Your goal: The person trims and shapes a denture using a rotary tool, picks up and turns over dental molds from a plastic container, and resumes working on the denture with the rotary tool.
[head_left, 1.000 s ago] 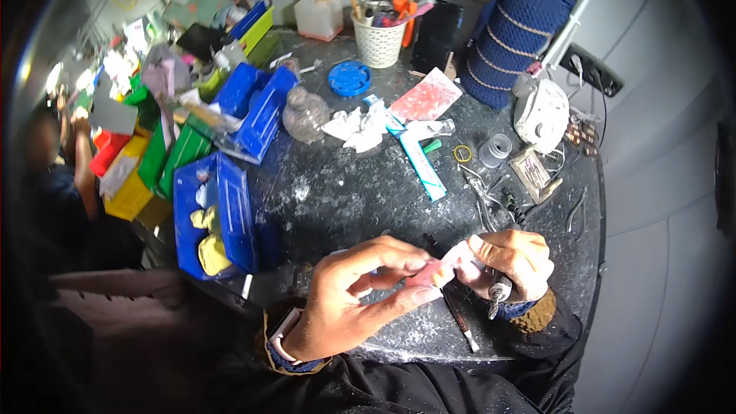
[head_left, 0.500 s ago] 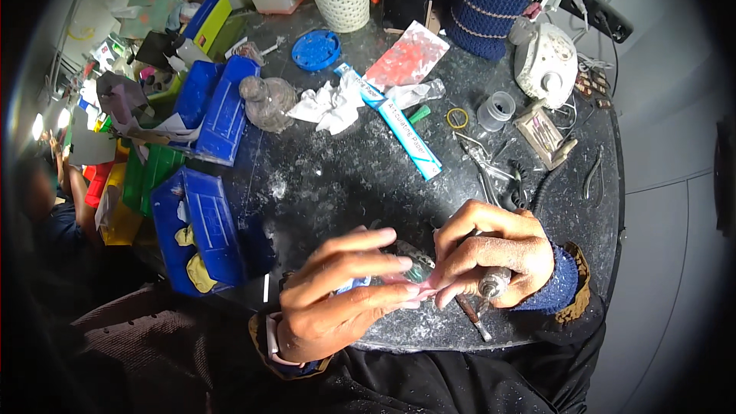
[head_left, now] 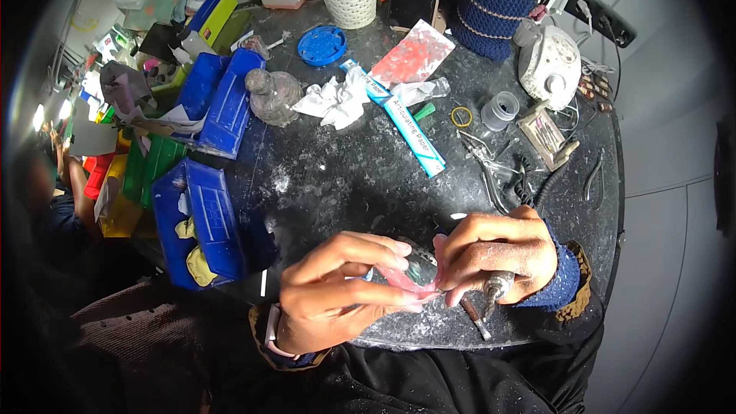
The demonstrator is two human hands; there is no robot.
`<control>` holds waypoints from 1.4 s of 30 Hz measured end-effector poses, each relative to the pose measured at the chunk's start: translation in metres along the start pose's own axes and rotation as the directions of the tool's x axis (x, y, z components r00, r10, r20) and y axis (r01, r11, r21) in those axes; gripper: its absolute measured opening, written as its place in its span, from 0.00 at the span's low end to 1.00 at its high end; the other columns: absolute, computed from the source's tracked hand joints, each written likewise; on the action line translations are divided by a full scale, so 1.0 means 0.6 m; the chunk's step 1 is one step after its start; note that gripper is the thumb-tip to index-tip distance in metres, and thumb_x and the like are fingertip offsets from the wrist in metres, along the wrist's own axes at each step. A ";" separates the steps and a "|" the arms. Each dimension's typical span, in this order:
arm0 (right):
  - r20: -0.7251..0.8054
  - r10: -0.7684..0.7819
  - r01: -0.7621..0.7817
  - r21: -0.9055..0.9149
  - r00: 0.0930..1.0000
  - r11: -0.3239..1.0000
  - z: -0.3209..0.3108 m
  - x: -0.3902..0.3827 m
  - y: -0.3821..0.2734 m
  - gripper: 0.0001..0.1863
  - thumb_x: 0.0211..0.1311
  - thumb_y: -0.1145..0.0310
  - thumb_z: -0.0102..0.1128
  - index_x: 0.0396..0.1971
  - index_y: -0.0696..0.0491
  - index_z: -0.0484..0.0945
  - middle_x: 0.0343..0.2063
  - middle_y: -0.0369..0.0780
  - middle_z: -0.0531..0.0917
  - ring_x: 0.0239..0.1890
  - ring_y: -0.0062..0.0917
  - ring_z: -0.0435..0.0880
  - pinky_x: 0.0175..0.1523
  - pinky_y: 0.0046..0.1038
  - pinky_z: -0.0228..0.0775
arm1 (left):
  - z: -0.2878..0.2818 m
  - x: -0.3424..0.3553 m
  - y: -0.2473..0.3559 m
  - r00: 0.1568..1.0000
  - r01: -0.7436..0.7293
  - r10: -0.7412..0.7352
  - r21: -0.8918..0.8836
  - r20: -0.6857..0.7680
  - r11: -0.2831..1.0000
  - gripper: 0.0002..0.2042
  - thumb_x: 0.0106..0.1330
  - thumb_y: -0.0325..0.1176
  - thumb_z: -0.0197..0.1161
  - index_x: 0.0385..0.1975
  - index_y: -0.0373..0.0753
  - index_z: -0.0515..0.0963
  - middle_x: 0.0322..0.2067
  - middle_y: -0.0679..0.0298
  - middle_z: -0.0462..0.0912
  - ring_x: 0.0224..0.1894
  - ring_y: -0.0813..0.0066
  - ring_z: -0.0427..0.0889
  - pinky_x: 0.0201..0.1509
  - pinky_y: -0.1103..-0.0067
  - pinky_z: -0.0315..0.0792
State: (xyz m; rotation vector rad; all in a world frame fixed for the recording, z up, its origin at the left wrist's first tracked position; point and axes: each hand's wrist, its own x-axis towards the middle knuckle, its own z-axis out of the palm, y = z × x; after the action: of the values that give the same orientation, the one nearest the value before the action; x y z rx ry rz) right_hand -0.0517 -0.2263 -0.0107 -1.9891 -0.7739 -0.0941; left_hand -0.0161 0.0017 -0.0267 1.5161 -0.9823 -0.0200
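Note:
My left hand pinches a thin, curved pink denture base between thumb and fingertips. The piece arches upward, with its right end meeting the fingers of my right hand. Closed in that hand is a metal rotary handpiece, whose rear end sticks out below the knuckles. Its working tip is mostly hidden by my fingers, so I cannot tell whether it touches the pink piece. A slim brown-handled tool lies on the table below my right hand.
White dust covers the dark table. Blue bins stand left. Beyond my hands are a blue-white paper packet, crumpled tissue, pliers, a bur box and a control unit. Another person sits far left.
My left fingers have closed in from a looser spread, and the pink denture base has tilted so its curve shows more. My right hand stays in nearly the same place. The view has shifted slightly.

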 end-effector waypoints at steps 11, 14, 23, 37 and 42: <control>-0.171 -0.113 0.087 -0.156 0.979 0.984 0.004 0.007 -0.014 0.09 0.45 0.66 0.69 0.24 0.54 0.80 0.24 0.35 0.80 0.24 0.21 0.83 0.25 0.20 0.75 | -0.010 -0.004 -0.004 0.967 0.222 -0.246 -0.266 -0.061 0.938 0.14 0.50 0.19 0.68 0.38 0.29 0.76 0.44 0.54 0.74 0.45 0.71 0.79 0.42 0.82 0.79; -0.167 -0.089 0.084 -0.038 0.982 0.996 0.000 0.004 -0.009 0.10 0.52 0.63 0.62 0.27 0.56 0.80 0.27 0.39 0.81 0.24 0.24 0.84 0.23 0.21 0.75 | -0.007 -0.002 -0.003 0.974 0.191 -0.211 -0.199 -0.086 0.961 0.08 0.49 0.19 0.69 0.30 0.31 0.80 0.38 0.56 0.77 0.38 0.74 0.80 0.35 0.84 0.78; -0.163 -0.134 0.082 -0.295 0.977 0.952 0.021 0.010 -0.011 0.18 0.33 0.60 0.76 0.29 0.49 0.84 0.27 0.36 0.81 0.20 0.19 0.80 0.20 0.17 0.69 | 0.004 0.001 0.006 0.977 0.177 -0.194 -0.179 -0.083 0.968 0.05 0.54 0.19 0.65 0.31 0.30 0.80 0.33 0.59 0.77 0.31 0.78 0.80 0.28 0.86 0.75; -0.103 0.016 -0.046 -0.289 0.995 0.956 0.036 0.025 0.019 0.09 0.44 0.66 0.70 0.20 0.55 0.80 0.24 0.41 0.76 0.25 0.23 0.75 0.46 0.41 0.75 | -0.133 -0.106 0.054 0.930 -0.167 0.186 0.087 -0.318 0.982 0.13 0.51 0.32 0.68 0.30 0.31 0.74 0.39 0.55 0.74 0.49 0.65 0.72 0.44 0.74 0.74; -0.174 0.084 -0.134 -0.300 0.981 0.944 0.067 0.038 0.029 0.06 0.39 0.78 0.68 0.21 0.55 0.81 0.26 0.41 0.74 0.27 0.22 0.74 0.53 0.52 0.72 | -0.247 -0.208 0.046 0.731 0.681 -0.197 0.679 -0.654 0.274 0.21 0.41 0.37 0.74 0.37 0.43 0.77 0.55 0.58 0.67 0.62 0.50 0.60 0.61 0.48 0.52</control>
State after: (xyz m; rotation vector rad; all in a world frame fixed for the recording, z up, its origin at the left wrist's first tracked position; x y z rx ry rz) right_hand -0.0336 -0.1884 -0.0367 -2.2860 -0.5698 -0.3226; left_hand -0.0309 0.1968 -0.0339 2.6460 -0.0012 0.5325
